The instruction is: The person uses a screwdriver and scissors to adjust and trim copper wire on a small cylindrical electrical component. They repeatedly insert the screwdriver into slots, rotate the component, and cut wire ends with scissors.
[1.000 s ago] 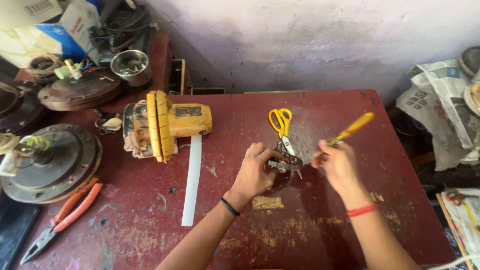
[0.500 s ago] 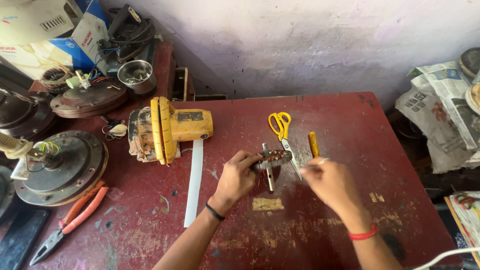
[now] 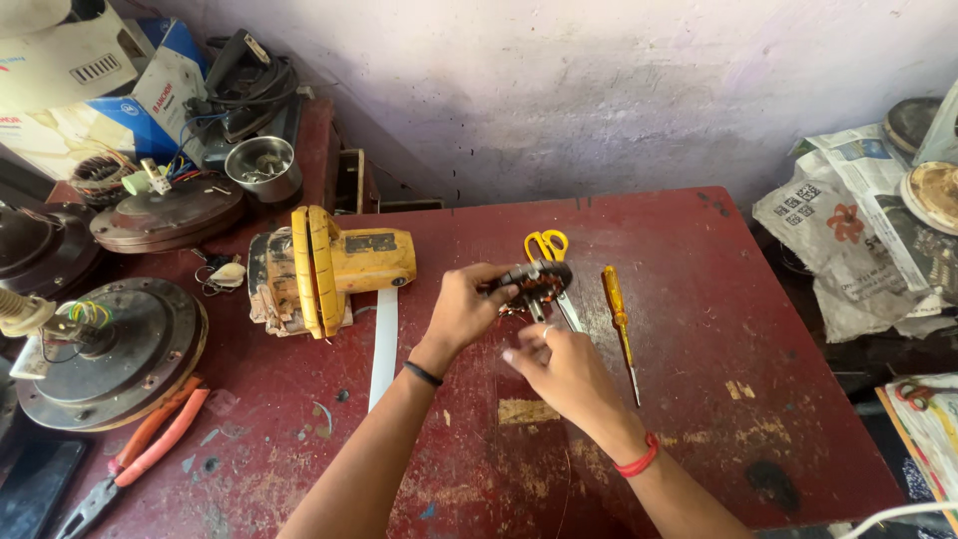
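Screwdriver (image 3: 619,321) now down mid-counter (image 3: 758,399) — left hand (image 3: 467,309) fingers pinching the wound motor part (image 3: 534,281), right hand (image 3: 559,367) fingers picking beneath; careful wire-handling step next.

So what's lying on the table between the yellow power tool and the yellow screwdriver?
In the head view, yellow-handled scissors, partly hidden by the left hand holding a small motor coil.

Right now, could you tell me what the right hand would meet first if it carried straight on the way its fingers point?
The right hand points up toward the small wound motor part held in the left hand; it would likely meet that first, though depth is unclear.
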